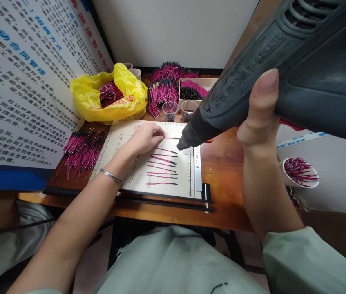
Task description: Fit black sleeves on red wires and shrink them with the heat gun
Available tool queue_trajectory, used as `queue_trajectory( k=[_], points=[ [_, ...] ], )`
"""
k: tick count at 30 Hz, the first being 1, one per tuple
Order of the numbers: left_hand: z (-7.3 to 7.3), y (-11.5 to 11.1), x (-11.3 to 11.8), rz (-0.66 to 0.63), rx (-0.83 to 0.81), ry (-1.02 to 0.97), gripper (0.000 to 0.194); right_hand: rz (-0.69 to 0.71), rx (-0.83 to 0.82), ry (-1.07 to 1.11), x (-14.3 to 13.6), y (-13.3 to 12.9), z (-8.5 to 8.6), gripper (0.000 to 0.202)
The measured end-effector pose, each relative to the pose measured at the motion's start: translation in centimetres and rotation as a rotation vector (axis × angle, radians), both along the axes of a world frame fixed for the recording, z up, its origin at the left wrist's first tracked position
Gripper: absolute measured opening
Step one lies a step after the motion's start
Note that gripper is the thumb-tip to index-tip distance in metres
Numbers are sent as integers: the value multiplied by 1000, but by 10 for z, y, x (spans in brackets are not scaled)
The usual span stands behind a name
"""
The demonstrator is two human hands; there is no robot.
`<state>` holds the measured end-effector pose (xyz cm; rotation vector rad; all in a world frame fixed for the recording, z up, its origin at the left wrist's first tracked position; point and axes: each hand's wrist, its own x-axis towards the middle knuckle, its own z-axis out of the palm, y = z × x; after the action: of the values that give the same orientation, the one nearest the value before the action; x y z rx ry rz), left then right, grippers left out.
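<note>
My right hand (261, 106) is wrapped round a large dark grey heat gun (237, 77), its thumb along the side. The gun's black nozzle points down and left, over the right part of a cream paper cutter board (123, 163). At the upper middle of the board, my left hand (150, 138) has its fingers pinched at the left end of a thin pink wire (170, 138), whose right end reaches close to the nozzle. Below it, several pink wires (162, 177) with black right ends lie side by side in a column on the board.
A yellow plastic bag (83, 94) of wires stands behind the board. Wire piles (82, 155) lie left and behind, near a box (205, 83) and clear cups (170, 110). A white cup (310, 182) of wires is at the right. A printed panel (22, 81) rises on the left.
</note>
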<state>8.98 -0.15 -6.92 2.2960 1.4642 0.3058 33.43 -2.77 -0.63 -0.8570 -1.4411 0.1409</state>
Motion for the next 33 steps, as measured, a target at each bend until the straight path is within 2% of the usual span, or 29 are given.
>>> queue_trajectory(
  k=[5, 9, 14, 18, 21, 25, 28, 33],
  points=[
    [6, -18, -9, -105, -94, -16, 23, -10, -29, -67, 1, -6, -1, 78],
    [10, -24, -11, -102, -105, 7, 22, -24, -42, -102, 2, -6, -2, 71],
    [8, -45, -10, -11, 4, 50, 43, -31, -23, -101, 3, -7, -3, 62],
    [2, -75, -9, -63, 40, 138, 55, -11, -13, -128, 5, -8, -5, 62],
    [-3, -88, -6, -78, 39, 264, 60, -47, -19, -137, 6, -8, -6, 57],
    [-6, -91, -3, -37, 66, 328, 62, -60, -26, -193, 9, -7, -8, 62],
    [-5, -91, -2, 3, 118, 305, 61, -55, -16, -198, 10, -6, -9, 58],
    [1, -87, 1, 196, 284, 200, 56, -44, 6, -195, 10, -5, -12, 58]
  ],
)
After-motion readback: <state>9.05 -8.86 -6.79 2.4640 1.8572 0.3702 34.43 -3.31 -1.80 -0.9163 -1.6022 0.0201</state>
